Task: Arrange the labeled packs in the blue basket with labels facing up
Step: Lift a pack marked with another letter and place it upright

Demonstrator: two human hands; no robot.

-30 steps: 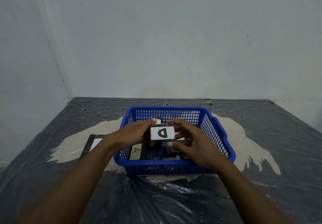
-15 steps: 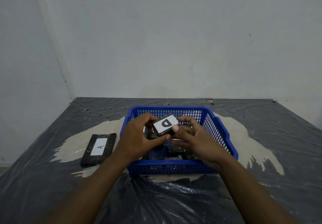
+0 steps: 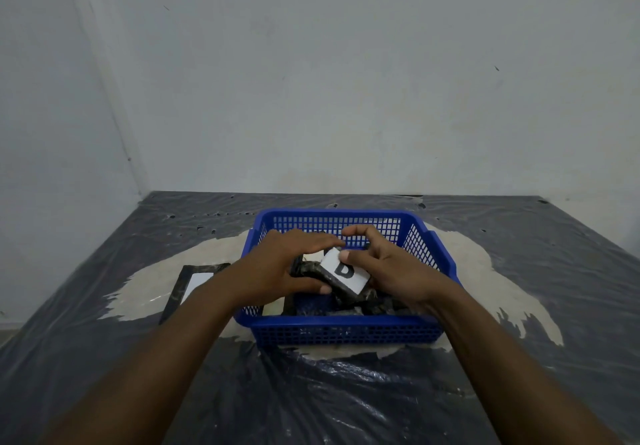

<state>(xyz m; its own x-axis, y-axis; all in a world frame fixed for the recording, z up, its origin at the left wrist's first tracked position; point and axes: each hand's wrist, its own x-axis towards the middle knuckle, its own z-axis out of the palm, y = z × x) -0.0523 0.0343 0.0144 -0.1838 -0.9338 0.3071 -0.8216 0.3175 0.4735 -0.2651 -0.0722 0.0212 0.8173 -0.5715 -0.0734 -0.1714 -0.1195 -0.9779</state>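
A blue mesh basket [image 3: 346,332] stands on the table in front of me, with several dark wrapped packs lying in it. Both hands are inside it, holding one dark pack with a white "D" label [image 3: 343,271], tilted with the label up. My left hand [image 3: 277,268] grips its left end, thumb below. My right hand [image 3: 391,268] holds its right side, thumb on the label. Another dark pack with a white label [image 3: 188,285] lies flat on the table left of the basket, partly hidden by my left forearm.
The table is covered in crinkled dark plastic sheet [image 3: 346,403] with a pale bare patch [image 3: 485,264] around the basket. Walls [image 3: 346,81] close off the far edge and the left side.
The D pack has turned and dropped lower into the basket between both hands. My left forearm now covers part of the pack on the table.
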